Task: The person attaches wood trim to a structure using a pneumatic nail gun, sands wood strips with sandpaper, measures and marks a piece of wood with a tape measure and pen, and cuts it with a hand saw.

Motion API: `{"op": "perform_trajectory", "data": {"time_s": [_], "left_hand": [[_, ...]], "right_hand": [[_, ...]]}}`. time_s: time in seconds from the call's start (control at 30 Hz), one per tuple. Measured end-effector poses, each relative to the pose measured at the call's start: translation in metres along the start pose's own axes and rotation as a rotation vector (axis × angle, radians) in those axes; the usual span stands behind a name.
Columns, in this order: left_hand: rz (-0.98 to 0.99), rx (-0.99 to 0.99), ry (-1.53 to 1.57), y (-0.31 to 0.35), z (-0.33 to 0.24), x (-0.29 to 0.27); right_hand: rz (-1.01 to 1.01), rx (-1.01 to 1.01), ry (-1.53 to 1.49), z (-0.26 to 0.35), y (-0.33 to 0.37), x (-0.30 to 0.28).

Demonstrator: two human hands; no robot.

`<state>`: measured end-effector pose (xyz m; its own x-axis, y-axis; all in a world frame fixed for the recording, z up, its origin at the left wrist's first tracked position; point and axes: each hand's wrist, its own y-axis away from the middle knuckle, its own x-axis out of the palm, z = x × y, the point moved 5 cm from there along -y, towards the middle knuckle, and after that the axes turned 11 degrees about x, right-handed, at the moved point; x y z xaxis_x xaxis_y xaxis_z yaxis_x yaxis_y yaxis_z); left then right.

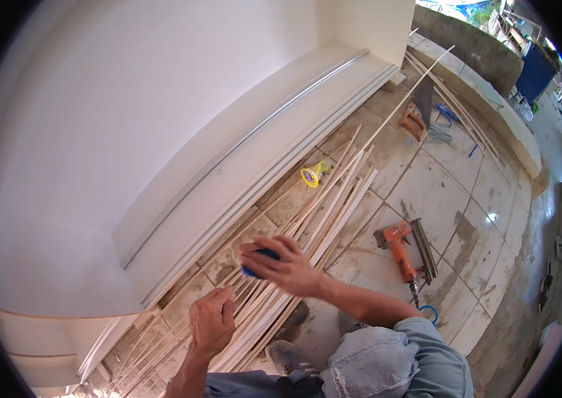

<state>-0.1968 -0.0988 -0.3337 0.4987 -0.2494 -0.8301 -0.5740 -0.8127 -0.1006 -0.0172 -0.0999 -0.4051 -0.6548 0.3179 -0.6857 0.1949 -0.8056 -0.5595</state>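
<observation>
My left hand [213, 320] is closed, fingertips pinched, at the near end of a long thin wooden strip [397, 108] that runs up to the far right. Just ahead and to the right, my right hand [285, 266] is wrapped over a blue block-like object [254, 263], pressed down along the strip. The fingers cover most of that object, so its kind is unclear. Below both hands lies a loose bundle of thin pale strips [344, 207] on the tiled floor. Part of the bundle is hidden by my right arm.
A large white cabinet [174, 119] lies along the left. On the tiles right of the strips rests an orange nail gun [399, 249] with a hose. Farther off are a handsaw [415, 119] and a blue-handled tool [445, 113]. A yellow cup [315, 174] lies beside the cabinet.
</observation>
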Motion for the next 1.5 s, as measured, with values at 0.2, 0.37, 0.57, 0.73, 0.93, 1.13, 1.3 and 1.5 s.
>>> {"op": "perform_trajectory", "data": {"time_s": [0.2,0.37,0.57,0.73,0.93,1.13,1.3,1.5], "left_hand": [[-0.022,0.008,-0.017,0.006,-0.007,-0.004],[0.002,0.010,0.001,-0.001,-0.005,0.001],[0.058,-0.044,-0.037,0.002,-0.015,-0.007],[0.021,-0.013,-0.024,0.000,-0.010,0.001],[0.052,-0.019,-0.061,-0.002,-0.018,-0.003],[-0.004,0.000,0.006,0.000,-0.008,0.001],[0.023,-0.003,-0.048,0.002,-0.015,0.001],[0.011,-0.026,-0.009,0.002,-0.010,-0.002]], "right_hand": [[-0.156,0.357,0.280,-0.133,0.029,-0.018],[-0.120,0.072,-0.035,-0.015,0.007,0.002],[-0.192,0.423,0.234,-0.120,0.030,-0.014],[-0.168,0.294,-0.092,-0.051,0.015,-0.001],[-0.187,0.442,0.279,-0.116,0.033,-0.022],[-0.057,0.159,0.040,-0.015,0.006,-0.015],[-0.252,0.445,0.265,-0.120,0.041,-0.012],[-0.180,0.205,0.098,-0.029,0.011,-0.006]]}}
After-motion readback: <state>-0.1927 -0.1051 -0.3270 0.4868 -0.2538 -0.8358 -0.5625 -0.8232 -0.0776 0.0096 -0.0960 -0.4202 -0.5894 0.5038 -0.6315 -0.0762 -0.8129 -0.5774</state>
